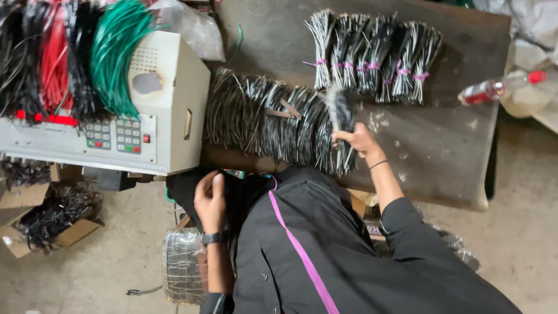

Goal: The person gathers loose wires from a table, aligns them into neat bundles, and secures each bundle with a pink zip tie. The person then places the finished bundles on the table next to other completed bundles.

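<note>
My right hand [358,141] is closed around a bundle of black-and-white cut wires [342,119], held upright and blurred over the dark table [447,139]. The bundle stands at the right end of a long loose pile of the same wires [256,116], on which lies a small metal tool [285,110]. Several bundles tied with pink bands [372,58] lie further back on the table. My left hand [209,197], with a watch on its wrist, rests on black fabric [244,192] at my lap, fingers curled on the cloth.
A beige machine with a keypad [116,134] stands at the left, with green [116,52], red and black wire hanks draped on it. A plastic bottle with a red cap [500,87] lies far right. A cardboard box of black wire [46,218] and a wrapped roll [183,267] sit on the floor.
</note>
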A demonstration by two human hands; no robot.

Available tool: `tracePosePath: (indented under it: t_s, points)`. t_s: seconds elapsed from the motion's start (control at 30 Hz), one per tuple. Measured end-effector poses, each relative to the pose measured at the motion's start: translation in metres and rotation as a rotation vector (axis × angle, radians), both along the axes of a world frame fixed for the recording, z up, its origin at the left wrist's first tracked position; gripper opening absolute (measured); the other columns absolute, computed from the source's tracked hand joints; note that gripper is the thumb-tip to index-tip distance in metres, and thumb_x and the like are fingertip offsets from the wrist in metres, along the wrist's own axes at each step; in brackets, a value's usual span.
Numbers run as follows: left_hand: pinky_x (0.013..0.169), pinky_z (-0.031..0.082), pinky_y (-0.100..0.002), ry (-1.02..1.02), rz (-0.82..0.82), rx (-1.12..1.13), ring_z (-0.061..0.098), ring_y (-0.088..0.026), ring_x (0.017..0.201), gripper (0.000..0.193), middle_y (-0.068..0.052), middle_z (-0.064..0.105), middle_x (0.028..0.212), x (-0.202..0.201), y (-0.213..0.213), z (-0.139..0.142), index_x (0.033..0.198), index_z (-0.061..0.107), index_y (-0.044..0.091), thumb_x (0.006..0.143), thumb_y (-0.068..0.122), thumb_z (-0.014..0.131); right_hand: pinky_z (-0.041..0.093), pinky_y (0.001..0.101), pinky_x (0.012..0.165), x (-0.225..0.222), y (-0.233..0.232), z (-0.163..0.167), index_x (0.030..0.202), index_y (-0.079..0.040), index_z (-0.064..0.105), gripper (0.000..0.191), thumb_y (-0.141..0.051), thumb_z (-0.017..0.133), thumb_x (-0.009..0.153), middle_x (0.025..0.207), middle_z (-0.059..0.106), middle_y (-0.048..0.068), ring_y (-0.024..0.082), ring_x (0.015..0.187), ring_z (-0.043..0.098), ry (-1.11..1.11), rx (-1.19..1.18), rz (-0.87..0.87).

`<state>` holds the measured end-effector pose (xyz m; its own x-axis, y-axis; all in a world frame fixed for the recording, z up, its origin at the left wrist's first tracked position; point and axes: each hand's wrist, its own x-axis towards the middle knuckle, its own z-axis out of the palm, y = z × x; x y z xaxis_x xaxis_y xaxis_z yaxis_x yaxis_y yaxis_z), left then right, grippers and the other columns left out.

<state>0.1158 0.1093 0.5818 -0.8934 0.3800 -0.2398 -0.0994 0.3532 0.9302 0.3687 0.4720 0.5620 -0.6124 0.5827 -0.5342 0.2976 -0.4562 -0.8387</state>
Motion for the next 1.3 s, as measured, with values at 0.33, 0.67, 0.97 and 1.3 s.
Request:
tracePosePath:
  t_s: [0.33, 0.67, 0.97, 1.3]
  points:
    - [0.100, 0.053, -0.038, -0.697, -0.563, 0.942, 0.060, -0.021, 0.132, 0.038, -0.010, 0.068, 0.137, -0.003, 0.128, 0.116, 0.129, 0.060, 0.008, 0.097, 0.025, 0.071, 0.058, 0.0330, 0.066, -0.145, -0.070, 0.097, 0.100, 0.007, 0.067, 0.019, -0.004, 0.078, 0.088, 0.081, 0.070, 0.012, 0.020, 0.070, 0.070, 0.385, -0.315, 0.963]
    - [0.057, 0.049, -0.029, -0.191, 0.125, 0.837, 0.058, -0.009, 0.059, 0.023, 0.004, 0.058, 0.069, -0.098, 0.136, 0.205, 0.085, 0.058, 0.009, 0.093, 0.012, 0.079, 0.050, 0.0342, 0.062, -0.230, -0.101, 0.163, 0.114, 0.006, 0.061, 0.039, -0.011, 0.082, 0.087, 0.082, 0.063, 0.010, 0.019, 0.066, 0.060, 0.495, -0.481, 0.978]
    - [0.055, 0.046, -0.026, 0.445, 0.218, 0.729, 0.056, -0.008, 0.059, 0.037, 0.004, 0.054, 0.069, -0.180, 0.157, 0.265, 0.075, 0.051, 0.009, 0.096, 0.012, 0.081, 0.042, 0.0353, 0.103, -0.349, -0.084, 0.234, 0.138, 0.008, 0.042, 0.072, -0.021, 0.086, 0.089, 0.130, 0.054, 0.013, 0.023, 0.122, 0.051, 1.030, 0.790, 0.830]
    - [0.082, 0.059, -0.032, 0.857, -0.037, 0.630, 0.073, -0.016, 0.101, 0.022, -0.010, 0.074, 0.108, -0.261, 0.147, 0.284, 0.111, 0.072, -0.004, 0.096, 0.011, 0.068, 0.054, 0.0342, 0.083, -0.499, -0.064, 0.229, 0.126, 0.000, 0.062, 0.036, -0.008, 0.086, 0.100, 0.101, 0.067, 0.011, 0.019, 0.091, 0.058, 0.853, 0.732, 0.784]
